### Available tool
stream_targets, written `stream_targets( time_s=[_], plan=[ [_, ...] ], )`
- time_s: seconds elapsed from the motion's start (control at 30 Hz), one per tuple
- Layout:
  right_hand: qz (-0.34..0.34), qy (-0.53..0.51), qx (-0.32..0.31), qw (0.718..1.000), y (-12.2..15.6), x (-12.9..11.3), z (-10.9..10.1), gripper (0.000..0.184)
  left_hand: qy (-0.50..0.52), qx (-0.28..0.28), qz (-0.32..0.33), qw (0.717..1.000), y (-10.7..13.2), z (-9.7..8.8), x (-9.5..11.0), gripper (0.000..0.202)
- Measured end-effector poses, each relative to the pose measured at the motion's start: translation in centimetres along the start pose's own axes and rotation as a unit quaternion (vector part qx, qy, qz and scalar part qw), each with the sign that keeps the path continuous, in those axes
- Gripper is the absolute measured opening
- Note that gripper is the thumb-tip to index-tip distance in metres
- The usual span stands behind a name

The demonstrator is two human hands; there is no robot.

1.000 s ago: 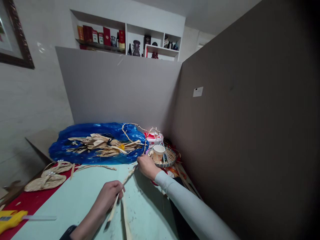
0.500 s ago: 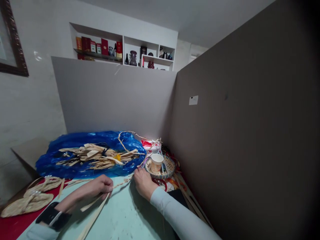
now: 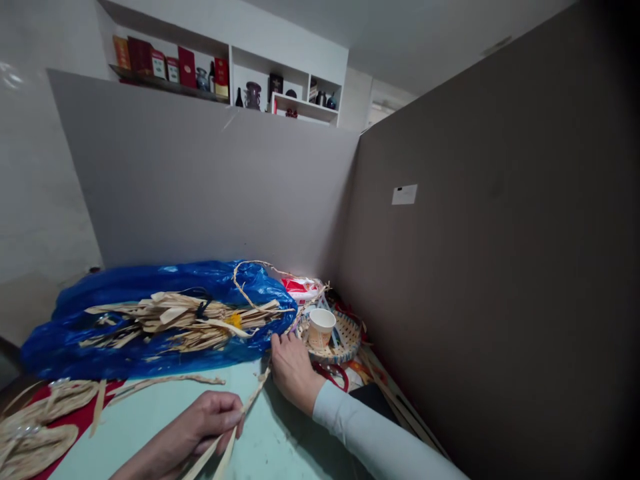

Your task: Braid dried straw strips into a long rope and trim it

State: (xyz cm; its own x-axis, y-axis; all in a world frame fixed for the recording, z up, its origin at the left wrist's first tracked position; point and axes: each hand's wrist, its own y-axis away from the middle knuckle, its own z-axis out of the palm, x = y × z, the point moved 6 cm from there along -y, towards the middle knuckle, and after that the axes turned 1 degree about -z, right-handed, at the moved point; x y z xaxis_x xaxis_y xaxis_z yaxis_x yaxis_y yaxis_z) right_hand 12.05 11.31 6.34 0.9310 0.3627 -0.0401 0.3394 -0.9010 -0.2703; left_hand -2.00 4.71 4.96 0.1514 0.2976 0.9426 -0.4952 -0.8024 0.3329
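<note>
A pale twisted straw cord (image 3: pixel 259 387) runs between my two hands over the light green tabletop (image 3: pixel 150 407). My left hand (image 3: pixel 213 423) is closed, pinching the cord where it splits into two flat strands that trail toward the front edge. Farther off, my right hand (image 3: pixel 291 365) is closed with its back to me, at the cord's far end beside the blue bag; its fingertips are partly hidden. Behind the hands, a bundle of dry straw strips (image 3: pixel 190 320) lies on the blue plastic bag (image 3: pixel 90 280).
A paper cup (image 3: pixel 321 328) stands in a woven basket (image 3: pixel 350 333) right of my right hand. Straw slippers (image 3: pixel 45 423) lie on red cloth at the left. Grey partitions (image 3: pixel 210 180) stand behind and to the right. Scissors with red handles (image 3: pixel 336 375) lie below the basket.
My left hand has moved toward me and slightly right, still on the cord. My right hand stays near the bag. The view has turned a little to the right.
</note>
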Motion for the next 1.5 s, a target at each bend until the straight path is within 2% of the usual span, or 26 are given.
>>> stream_targets(
  time_s=[0.1,0.27,0.4,0.63,0.8,0.93,1.0,1.03,1.13,1.2,1.27,1.37,1.5],
  plan=[
    [0.02,-0.001,0.018,1.0,0.0,0.1,0.1,0.031,0.018,0.0,-0.016,1.0,0.4,0.2,-0.3,0.042],
    [0.044,-0.024,0.032,0.998,0.1,0.8,-0.3,0.017,0.032,0.006,-0.049,0.998,1.0,0.3,0.0,0.038],
    [0.043,-0.06,0.021,0.997,0.2,1.5,-0.7,0.013,0.037,-0.02,-0.035,0.999,1.1,0.6,0.4,0.038],
    [0.038,-0.14,0.012,0.989,0.3,1.4,-0.6,0.025,0.056,-0.049,-0.013,0.997,0.3,0.7,0.0,0.036],
    [0.029,-0.227,0.025,0.973,2.1,1.0,-2.2,0.032,0.075,-0.033,0.008,0.997,-0.7,1.0,-0.8,0.038],
    [0.073,-0.304,0.022,0.949,6.1,0.3,-3.6,0.019,0.098,0.004,0.02,0.995,-1.0,2.5,-1.3,0.037],
    [0.085,-0.373,-0.006,0.924,8.4,-0.8,-3.3,0.023,0.103,0.011,0.018,0.994,-0.9,3.5,-1.7,0.036],
    [0.092,-0.45,-0.029,0.888,9.5,-1.5,-2.8,0.024,0.103,0.012,0.016,0.994,-0.9,4.0,-1.9,0.036],
    [0.125,-0.586,-0.041,0.8,11.6,-2.5,-1.7,0.024,0.092,0.005,0.013,0.996,-0.9,5.1,-2.5,0.038],
    [0.14,-0.619,-0.039,0.772,12.0,-2.6,-1.2,0.022,0.078,0.003,0.02,0.997,-1.0,5.4,-2.7,0.04],
    [0.146,-0.62,-0.033,0.77,12.0,-2.3,-1.2,0.019,0.064,0.012,0.031,0.997,-1.0,5.5,-2.8,0.04],
    [0.157,-0.597,0.001,0.787,11.7,-1.5,-1.7,0.018,0.04,0.039,0.058,0.997,-0.8,5.3,-2.7,0.041],
    [0.155,-0.612,0.031,0.775,11.7,-1.4,-2.2,0.02,-0.001,0.053,0.081,0.995,-0.2,5.4,-2.3,0.04]
  ],
)
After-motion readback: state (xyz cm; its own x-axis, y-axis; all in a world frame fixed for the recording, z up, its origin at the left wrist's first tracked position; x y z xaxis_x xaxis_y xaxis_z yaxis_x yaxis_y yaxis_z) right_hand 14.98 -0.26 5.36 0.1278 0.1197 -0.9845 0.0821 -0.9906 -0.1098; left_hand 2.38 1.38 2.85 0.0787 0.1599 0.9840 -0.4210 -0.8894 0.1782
